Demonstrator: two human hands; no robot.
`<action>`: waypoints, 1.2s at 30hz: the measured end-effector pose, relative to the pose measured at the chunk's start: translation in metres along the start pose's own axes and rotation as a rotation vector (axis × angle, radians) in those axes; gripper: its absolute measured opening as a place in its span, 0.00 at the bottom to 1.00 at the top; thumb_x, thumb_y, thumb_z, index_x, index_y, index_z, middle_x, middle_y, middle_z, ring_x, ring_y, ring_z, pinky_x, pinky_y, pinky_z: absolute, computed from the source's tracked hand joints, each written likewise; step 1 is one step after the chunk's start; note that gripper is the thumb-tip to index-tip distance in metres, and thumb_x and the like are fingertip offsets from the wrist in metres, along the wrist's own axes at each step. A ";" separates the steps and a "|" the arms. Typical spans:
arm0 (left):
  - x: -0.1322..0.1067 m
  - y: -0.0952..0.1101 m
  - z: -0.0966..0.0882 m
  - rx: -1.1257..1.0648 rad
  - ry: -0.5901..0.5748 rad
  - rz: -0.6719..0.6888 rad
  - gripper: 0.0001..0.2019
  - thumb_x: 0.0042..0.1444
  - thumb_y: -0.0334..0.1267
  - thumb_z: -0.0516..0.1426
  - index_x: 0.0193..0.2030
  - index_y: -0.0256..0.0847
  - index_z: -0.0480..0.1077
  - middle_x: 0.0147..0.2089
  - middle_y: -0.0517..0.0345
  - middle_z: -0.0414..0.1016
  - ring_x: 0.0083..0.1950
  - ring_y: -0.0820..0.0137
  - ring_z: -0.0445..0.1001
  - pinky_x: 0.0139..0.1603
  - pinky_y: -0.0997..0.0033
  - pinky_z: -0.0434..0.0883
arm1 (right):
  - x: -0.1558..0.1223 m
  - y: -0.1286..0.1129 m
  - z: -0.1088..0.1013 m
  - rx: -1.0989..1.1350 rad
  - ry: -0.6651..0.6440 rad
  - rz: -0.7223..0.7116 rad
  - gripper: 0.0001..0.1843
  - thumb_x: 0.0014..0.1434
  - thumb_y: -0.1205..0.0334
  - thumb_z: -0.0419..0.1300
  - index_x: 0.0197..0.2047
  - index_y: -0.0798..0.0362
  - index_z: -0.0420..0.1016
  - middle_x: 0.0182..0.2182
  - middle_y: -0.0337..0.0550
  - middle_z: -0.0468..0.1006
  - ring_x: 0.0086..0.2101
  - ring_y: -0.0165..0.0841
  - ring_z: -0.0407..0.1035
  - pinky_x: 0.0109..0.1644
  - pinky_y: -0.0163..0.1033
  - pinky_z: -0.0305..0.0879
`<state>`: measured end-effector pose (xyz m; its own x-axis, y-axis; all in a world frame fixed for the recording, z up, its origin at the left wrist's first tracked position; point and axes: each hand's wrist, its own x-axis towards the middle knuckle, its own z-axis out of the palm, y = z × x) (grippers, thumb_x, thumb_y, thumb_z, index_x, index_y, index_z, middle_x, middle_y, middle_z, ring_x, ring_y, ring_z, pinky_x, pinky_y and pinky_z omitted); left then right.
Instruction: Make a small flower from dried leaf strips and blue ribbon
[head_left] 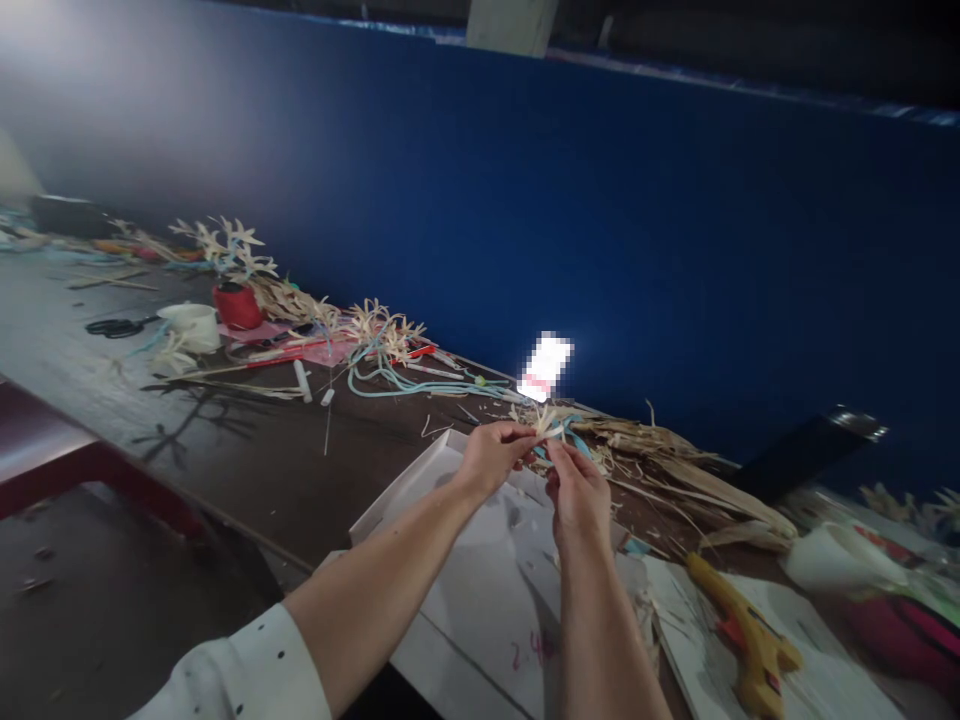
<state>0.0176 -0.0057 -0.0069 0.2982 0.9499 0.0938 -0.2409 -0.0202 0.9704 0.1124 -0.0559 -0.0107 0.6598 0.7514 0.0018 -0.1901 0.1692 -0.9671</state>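
Note:
My left hand (491,455) and my right hand (581,488) meet over a shallow white box lid (480,540). Between their pinched fingertips is a small pale flower (549,422), seemingly of dried husk strips; its lower part is hidden by the fingers. Light blue strips (577,440) show just behind my right fingers. Beyond the hands a bright phone-like screen (544,368), blurred out, leans near the blue wall. Dried husks (652,440) lie to the right of it.
Blue stems (382,385) and husk flowers (382,325) spread leftward along the wall. Farther left are a white cup (191,328), a red spool (238,306) and black scissors (120,327). At right are a yellow glue gun (739,630), a white container (840,558) and a dark cylinder (814,450).

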 end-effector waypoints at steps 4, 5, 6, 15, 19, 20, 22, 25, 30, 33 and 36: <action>-0.003 0.005 0.001 0.025 -0.003 0.001 0.09 0.44 0.38 0.63 0.32 0.35 0.76 0.24 0.58 0.74 0.25 0.74 0.71 0.21 0.78 0.63 | 0.002 0.003 -0.002 -0.007 -0.007 -0.010 0.20 0.38 0.51 0.69 0.32 0.55 0.76 0.15 0.31 0.62 0.16 0.23 0.52 0.16 0.30 0.46; -0.004 0.006 0.001 0.031 -0.003 -0.001 0.09 0.44 0.38 0.63 0.32 0.35 0.77 0.24 0.58 0.74 0.24 0.74 0.71 0.20 0.78 0.63 | 0.002 0.003 -0.002 -0.006 -0.009 -0.007 0.20 0.38 0.51 0.69 0.32 0.55 0.76 0.15 0.31 0.62 0.16 0.22 0.52 0.17 0.30 0.46; -0.005 0.007 0.002 0.036 -0.005 -0.003 0.10 0.44 0.38 0.63 0.32 0.35 0.77 0.24 0.58 0.74 0.24 0.74 0.71 0.20 0.78 0.63 | 0.003 0.004 -0.003 -0.005 -0.011 -0.002 0.20 0.38 0.51 0.69 0.32 0.55 0.75 0.15 0.31 0.62 0.16 0.22 0.52 0.17 0.29 0.46; -0.007 0.010 0.003 0.042 -0.044 -0.035 0.10 0.43 0.40 0.64 0.31 0.36 0.77 0.24 0.58 0.74 0.24 0.75 0.70 0.20 0.79 0.62 | 0.000 -0.004 -0.002 0.036 0.011 0.051 0.17 0.37 0.55 0.69 0.30 0.55 0.74 0.16 0.31 0.62 0.17 0.22 0.52 0.17 0.28 0.47; -0.006 0.007 0.003 0.035 -0.041 -0.048 0.10 0.43 0.39 0.64 0.31 0.36 0.77 0.23 0.59 0.74 0.23 0.76 0.70 0.20 0.79 0.62 | -0.001 -0.006 -0.002 0.064 0.014 0.069 0.16 0.36 0.57 0.68 0.29 0.54 0.73 0.17 0.31 0.62 0.17 0.22 0.52 0.17 0.28 0.46; -0.005 0.006 0.003 0.029 -0.039 -0.048 0.09 0.43 0.39 0.64 0.31 0.36 0.77 0.23 0.59 0.74 0.23 0.76 0.70 0.20 0.79 0.63 | -0.001 -0.006 -0.002 0.070 0.011 0.071 0.15 0.36 0.57 0.68 0.29 0.54 0.73 0.17 0.30 0.62 0.17 0.22 0.52 0.17 0.28 0.46; -0.005 0.005 0.003 0.016 -0.041 -0.041 0.09 0.43 0.38 0.64 0.31 0.35 0.76 0.23 0.59 0.74 0.24 0.75 0.70 0.20 0.79 0.63 | 0.000 -0.006 -0.002 0.086 0.001 0.074 0.15 0.36 0.57 0.68 0.28 0.53 0.73 0.17 0.30 0.62 0.17 0.21 0.51 0.17 0.29 0.45; -0.005 0.005 0.002 -0.006 -0.042 -0.030 0.10 0.43 0.38 0.64 0.33 0.35 0.75 0.24 0.59 0.74 0.24 0.75 0.71 0.21 0.78 0.64 | 0.000 -0.007 -0.003 0.108 0.003 0.076 0.14 0.36 0.57 0.68 0.28 0.54 0.72 0.18 0.30 0.63 0.17 0.21 0.51 0.17 0.29 0.45; -0.006 0.005 0.001 -0.030 -0.037 0.002 0.12 0.42 0.37 0.65 0.33 0.34 0.72 0.25 0.59 0.73 0.25 0.75 0.72 0.20 0.79 0.64 | 0.000 -0.007 -0.003 0.126 0.009 0.072 0.13 0.36 0.59 0.68 0.27 0.54 0.72 0.19 0.31 0.64 0.17 0.20 0.50 0.17 0.29 0.44; -0.006 0.005 0.001 -0.022 -0.043 0.020 0.13 0.41 0.40 0.65 0.31 0.34 0.70 0.23 0.60 0.72 0.24 0.74 0.72 0.20 0.79 0.64 | 0.000 -0.007 -0.003 0.129 0.018 0.065 0.14 0.36 0.59 0.68 0.27 0.54 0.73 0.19 0.31 0.63 0.18 0.20 0.51 0.17 0.28 0.45; -0.006 0.004 0.002 -0.008 -0.065 0.030 0.15 0.40 0.42 0.65 0.30 0.34 0.70 0.22 0.60 0.71 0.24 0.75 0.71 0.20 0.79 0.64 | 0.000 -0.006 -0.003 0.125 0.016 0.055 0.13 0.36 0.59 0.68 0.27 0.54 0.74 0.16 0.30 0.61 0.17 0.21 0.50 0.17 0.28 0.44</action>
<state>0.0164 -0.0125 -0.0029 0.3499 0.9267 0.1373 -0.2577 -0.0457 0.9651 0.1155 -0.0589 -0.0051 0.6570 0.7519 -0.0549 -0.3147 0.2073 -0.9263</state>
